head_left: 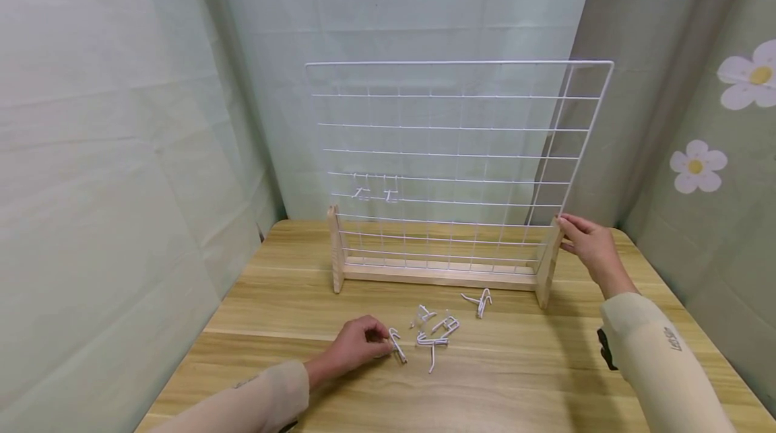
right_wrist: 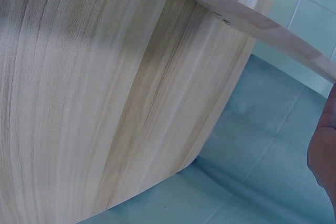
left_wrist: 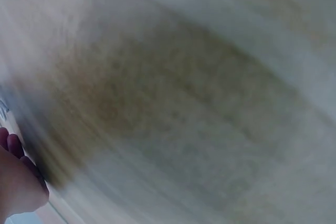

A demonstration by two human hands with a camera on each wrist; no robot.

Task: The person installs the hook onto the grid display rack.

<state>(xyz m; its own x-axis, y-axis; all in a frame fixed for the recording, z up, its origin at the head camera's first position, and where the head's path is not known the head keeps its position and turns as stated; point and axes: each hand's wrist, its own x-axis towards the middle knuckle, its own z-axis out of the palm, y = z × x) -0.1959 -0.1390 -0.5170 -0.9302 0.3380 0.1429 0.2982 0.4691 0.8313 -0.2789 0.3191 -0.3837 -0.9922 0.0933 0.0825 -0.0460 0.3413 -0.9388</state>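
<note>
Your left hand [head_left: 358, 342], fingers bent, has its tips right at a white hook [head_left: 397, 345] on the table [head_left: 279, 312]; whether they pinch it, I can't tell. Right arm [head_left: 657, 359] outstretched, your right hand [head_left: 593, 250] grips the wooden upright [head_left: 550, 263] beside the wire grid [head_left: 459, 62].

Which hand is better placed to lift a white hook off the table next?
Probably the left hand: it is right at the nearest white hook, though whether it already pinches it is unclear. The right hand looks occupied, holding the right wooden post.
</note>
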